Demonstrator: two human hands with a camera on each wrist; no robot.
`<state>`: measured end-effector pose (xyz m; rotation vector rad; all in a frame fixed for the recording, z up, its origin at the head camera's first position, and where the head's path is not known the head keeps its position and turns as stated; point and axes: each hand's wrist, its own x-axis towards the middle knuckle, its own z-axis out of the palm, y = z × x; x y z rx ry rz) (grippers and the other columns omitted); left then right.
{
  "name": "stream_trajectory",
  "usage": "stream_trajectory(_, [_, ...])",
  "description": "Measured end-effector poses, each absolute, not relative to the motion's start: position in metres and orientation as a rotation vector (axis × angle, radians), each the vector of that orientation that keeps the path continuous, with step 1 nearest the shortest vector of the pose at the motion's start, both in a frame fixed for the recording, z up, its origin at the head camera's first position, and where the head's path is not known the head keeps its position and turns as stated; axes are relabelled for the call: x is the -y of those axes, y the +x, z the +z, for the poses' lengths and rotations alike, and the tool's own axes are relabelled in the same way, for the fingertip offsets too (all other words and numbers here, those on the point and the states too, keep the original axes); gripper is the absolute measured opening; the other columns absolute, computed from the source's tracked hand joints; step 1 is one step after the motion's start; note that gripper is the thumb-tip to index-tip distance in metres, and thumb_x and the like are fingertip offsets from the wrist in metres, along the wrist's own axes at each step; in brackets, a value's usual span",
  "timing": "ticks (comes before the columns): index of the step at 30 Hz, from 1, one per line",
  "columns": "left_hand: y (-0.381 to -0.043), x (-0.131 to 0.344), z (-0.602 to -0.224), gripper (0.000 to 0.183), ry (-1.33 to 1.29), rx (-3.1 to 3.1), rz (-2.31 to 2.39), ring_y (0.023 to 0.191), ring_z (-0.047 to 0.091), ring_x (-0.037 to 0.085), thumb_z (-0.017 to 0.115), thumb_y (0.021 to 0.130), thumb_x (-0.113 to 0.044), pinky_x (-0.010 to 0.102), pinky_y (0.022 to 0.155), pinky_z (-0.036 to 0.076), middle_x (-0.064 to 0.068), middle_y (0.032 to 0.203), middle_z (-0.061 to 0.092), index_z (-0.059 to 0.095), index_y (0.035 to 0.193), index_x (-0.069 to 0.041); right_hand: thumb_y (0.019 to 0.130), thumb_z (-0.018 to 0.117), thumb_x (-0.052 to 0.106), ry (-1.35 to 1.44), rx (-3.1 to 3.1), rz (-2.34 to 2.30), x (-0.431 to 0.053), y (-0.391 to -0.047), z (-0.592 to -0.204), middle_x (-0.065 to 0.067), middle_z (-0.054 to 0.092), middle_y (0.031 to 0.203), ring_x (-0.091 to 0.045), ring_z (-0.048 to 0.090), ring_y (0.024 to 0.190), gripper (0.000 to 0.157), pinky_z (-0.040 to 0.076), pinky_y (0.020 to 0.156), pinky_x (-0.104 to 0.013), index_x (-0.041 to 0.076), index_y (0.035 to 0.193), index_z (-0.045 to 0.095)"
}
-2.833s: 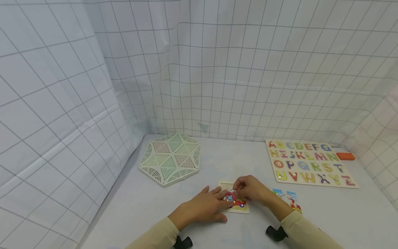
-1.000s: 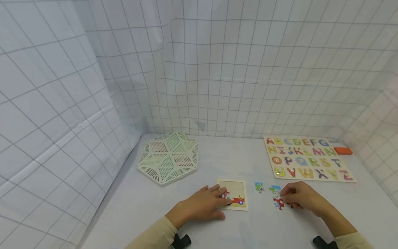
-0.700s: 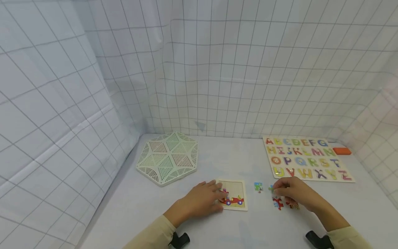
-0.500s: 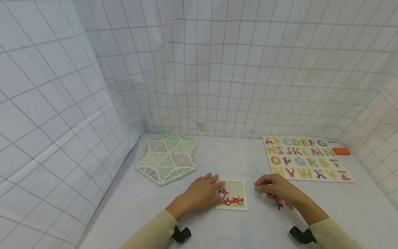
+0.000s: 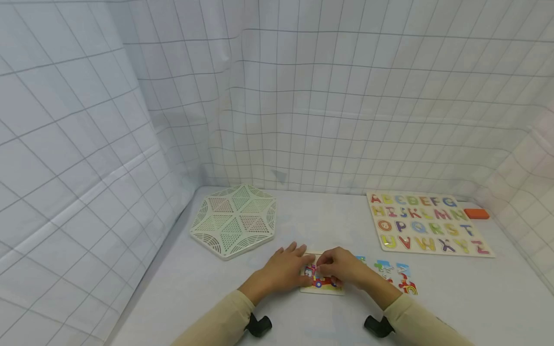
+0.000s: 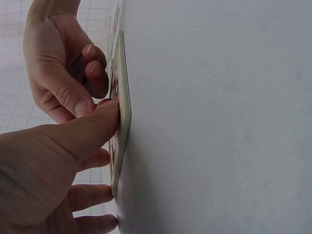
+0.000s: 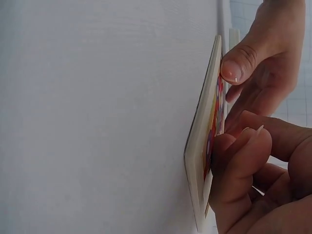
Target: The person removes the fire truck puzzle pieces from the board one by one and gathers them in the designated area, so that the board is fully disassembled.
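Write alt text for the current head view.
A person's left hand rests on a small framed picture puzzle while the right hand bends fingers over it. Loose pieces and an alphabet board lie to the right, a pale hexagonal board to the left.

- The head view looks from above, forward and down, over the flat white table (image 5: pixel 320 221).
- Wrist views are low, very near, turned sideways.
- All share the square pale-wood puzzle board (image 5: pixel 322 290), left hand (image 5: pixel 281 270), right hand (image 5: pixel 345 268).
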<state>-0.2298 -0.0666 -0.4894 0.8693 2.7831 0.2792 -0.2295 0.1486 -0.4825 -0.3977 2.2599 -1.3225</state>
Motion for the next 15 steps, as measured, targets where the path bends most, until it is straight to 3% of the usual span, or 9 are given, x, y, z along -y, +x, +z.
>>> stream_trajectory(15, [-0.226,0.067,-0.485,0.062,0.901,-2.792,0.267,0.150,0.033,0.038,0.066,0.093,-0.057,0.061,0.115,0.033,0.009,0.159,0.045,0.057,0.147,-0.027,0.089,0.074,0.008,-0.333,-2.292,-1.339,-0.137,-0.227,-0.484,-0.002,0.057,0.068,-0.013,0.051,0.054,0.013,0.042,0.050,-0.025,0.004,0.092,0.062])
